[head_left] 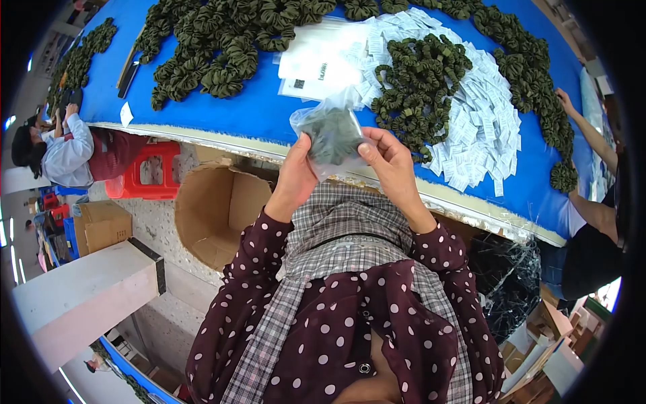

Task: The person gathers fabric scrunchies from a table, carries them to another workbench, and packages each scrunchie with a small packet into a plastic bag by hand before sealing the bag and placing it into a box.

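Note:
Between my two hands, above the table's front edge, is a clear plastic bag (331,138) with a dark green scrunchie inside. My left hand (295,174) grips the bag's left side, thumb on top. On the right side, my right hand (392,168) pinches it with the thumb over the film. Behind the bag lies a stack of flat plastic bags (319,57). To the right, a heap of small green scrunchies (420,84) rests on a spread of white labels (481,128).
Large green scrunchies (229,50) line the blue table (134,91). A co-worker sits at the left (70,151) beside a red stool (151,168); another person's arm (592,135) reaches in at the right. An open cardboard box (219,215) stands below the table edge.

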`<state>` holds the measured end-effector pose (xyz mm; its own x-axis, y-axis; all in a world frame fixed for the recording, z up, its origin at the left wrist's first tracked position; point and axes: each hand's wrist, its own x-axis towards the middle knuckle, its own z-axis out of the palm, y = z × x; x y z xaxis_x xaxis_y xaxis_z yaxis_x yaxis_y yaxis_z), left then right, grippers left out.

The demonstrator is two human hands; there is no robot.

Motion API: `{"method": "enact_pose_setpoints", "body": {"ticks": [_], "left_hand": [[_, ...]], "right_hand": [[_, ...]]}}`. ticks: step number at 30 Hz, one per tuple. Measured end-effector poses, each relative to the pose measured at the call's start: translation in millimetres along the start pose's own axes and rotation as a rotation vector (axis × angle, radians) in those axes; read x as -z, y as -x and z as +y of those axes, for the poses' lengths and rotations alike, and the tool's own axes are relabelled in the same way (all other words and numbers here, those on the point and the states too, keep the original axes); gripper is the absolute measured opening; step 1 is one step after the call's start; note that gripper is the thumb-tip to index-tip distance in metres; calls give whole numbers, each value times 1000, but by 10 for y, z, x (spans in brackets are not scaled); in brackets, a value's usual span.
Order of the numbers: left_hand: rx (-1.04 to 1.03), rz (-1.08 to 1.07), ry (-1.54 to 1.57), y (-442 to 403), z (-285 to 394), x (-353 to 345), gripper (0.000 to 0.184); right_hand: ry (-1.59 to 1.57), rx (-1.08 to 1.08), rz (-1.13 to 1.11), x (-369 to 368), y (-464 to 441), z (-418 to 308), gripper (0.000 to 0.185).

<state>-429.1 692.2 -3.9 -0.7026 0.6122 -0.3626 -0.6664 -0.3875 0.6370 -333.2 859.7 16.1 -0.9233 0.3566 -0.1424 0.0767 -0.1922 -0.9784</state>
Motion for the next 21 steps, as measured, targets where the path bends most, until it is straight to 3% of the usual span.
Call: {"method": "enact_pose_setpoints", "body": {"ticks": [11, 15, 19, 20, 21], "left_hand": [[-115, -173, -24, -73, -166, 270, 42], [-126, -179, 97, -86, -214, 327, 50], [-287, 42, -455, 365, 419, 362, 48], [-325, 142, -715, 480, 551, 620, 48], [-226, 58, -781, 641, 762, 834, 44]], "right_hand": [[-5, 149, 55, 12, 63, -7, 25], [422, 370, 24, -8, 85, -119, 24], [632, 435, 6, 252, 272, -45, 22], [699, 452, -2, 330, 311, -6, 21], [771, 507, 49, 467, 350, 65, 18]]}}
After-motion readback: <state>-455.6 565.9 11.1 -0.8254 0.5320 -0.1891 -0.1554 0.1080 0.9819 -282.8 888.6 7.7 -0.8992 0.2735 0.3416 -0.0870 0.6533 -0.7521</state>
